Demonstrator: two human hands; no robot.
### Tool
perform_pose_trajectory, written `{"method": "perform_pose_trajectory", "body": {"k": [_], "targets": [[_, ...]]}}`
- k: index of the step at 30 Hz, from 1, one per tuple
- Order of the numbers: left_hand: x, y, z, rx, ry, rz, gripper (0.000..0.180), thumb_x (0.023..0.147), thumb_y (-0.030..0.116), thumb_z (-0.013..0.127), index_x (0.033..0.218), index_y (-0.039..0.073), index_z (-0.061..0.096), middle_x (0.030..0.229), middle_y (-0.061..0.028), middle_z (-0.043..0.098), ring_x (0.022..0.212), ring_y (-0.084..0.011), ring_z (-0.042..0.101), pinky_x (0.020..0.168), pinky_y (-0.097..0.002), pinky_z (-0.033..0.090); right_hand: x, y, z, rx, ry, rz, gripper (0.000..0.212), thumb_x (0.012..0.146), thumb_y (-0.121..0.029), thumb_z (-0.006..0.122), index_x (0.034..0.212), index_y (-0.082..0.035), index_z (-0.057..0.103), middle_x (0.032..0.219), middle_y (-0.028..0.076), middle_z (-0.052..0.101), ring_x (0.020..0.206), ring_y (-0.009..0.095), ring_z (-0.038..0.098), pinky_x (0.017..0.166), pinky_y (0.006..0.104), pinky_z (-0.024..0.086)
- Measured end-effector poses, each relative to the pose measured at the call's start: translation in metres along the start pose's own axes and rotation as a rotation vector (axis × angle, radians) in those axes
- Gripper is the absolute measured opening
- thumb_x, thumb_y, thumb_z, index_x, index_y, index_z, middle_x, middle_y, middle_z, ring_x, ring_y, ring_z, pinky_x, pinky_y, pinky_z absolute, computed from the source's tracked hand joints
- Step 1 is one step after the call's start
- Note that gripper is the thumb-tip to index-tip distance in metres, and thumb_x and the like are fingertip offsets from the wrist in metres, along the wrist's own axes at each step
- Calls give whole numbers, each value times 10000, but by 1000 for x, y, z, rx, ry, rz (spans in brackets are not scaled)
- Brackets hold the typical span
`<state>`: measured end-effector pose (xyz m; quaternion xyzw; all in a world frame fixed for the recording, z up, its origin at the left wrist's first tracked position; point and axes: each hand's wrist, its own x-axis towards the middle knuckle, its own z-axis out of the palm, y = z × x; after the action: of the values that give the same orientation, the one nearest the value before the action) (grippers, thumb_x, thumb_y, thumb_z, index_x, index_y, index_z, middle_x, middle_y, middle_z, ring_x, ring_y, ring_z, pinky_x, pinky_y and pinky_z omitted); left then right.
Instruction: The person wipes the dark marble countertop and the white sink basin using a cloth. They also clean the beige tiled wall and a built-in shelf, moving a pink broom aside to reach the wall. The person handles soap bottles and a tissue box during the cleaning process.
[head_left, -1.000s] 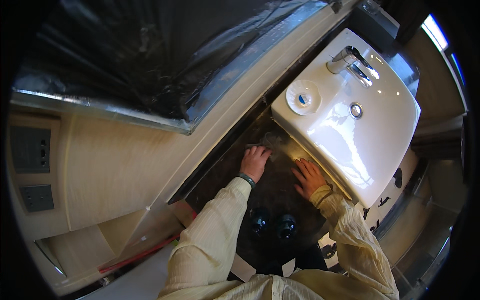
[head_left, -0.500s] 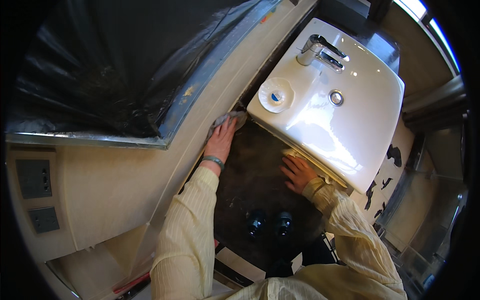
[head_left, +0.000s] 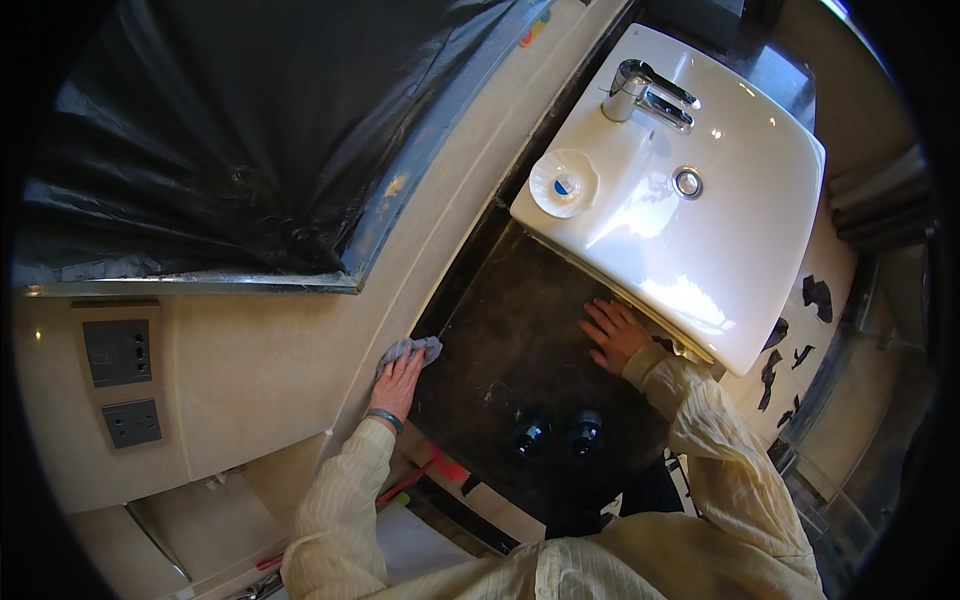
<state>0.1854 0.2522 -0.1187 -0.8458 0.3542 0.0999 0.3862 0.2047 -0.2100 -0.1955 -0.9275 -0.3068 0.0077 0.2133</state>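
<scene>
Left hand (head_left: 398,385) lies over grey cloth (head_left: 428,349); can't tell if it's pinching. Cloth's at the dark worktop's (head_left: 505,310) left edge, near corner. Right hand (head_left: 617,336) open, spread by sink (head_left: 755,235). Risk: overshooting the corner could drop cloth.

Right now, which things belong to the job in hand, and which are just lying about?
Seemingly in use: left hand; grey cloth, under it; right hand; dark surface.
Just about: dish; black scraps; tap; sink.
</scene>
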Motion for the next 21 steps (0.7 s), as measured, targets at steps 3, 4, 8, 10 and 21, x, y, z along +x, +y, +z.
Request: {"method": "perform_pose_trajectory", "body": {"k": [3, 4, 8, 10, 21], "targets": [[44, -7, -26, 38, 8, -7, 540, 903, 194, 380, 1427, 68, 339, 1540, -29, 184, 1422, -259, 128, 1120, -404, 161, -1, 1, -3, 8, -7, 9, 591, 735, -322, 683, 1257, -105, 510, 1392, 152, 405, 1315, 315, 339, 1075, 467, 288], [65, -8, -35, 103, 44, -27, 541, 908, 207, 375, 1430, 70, 336, 1542, -29, 183, 1425, -259, 119, 1120, -409, 147, 1, 2, -4, 11, -11, 8, 590, 735, -323, 682, 1256, -104, 511, 1392, 152, 405, 1315, 315, 340, 1076, 465, 287], [168, -17, -79, 178, 163, -91, 514, 912, 234, 370, 1411, 110, 387, 1543, -20, 186, 1427, -260, 104, 1111, -402, 147, -2, 3, -1, 7, -23, 7, 585, 739, -324, 677, 1255, -101, 513, 1392, 153, 406, 1316, 313, 341, 1079, 456, 286], [215, -19, -96, 164, 204, -127, 505, 916, 238, 373, 1405, 114, 398, 1537, -23, 197, 1425, -273, 95, 1108, -413, 153, -4, 3, -1, 2, -17, 6, 584, 743, -326, 674, 1257, -101, 512, 1393, 152, 407, 1316, 313, 340, 1082, 457, 282], [158, -23, -67, 245, 171, 108, 466, 883, 223, 422, 1313, 62, 499, 1488, -55, 296, 1377, -277, 224, 1085, -427, 219, -1, 0, -5, 33, -9, 17, 567, 756, -333, 667, 1253, -103, 521, 1397, 147, 404, 1320, 311, 336, 1087, 454, 274]]}}
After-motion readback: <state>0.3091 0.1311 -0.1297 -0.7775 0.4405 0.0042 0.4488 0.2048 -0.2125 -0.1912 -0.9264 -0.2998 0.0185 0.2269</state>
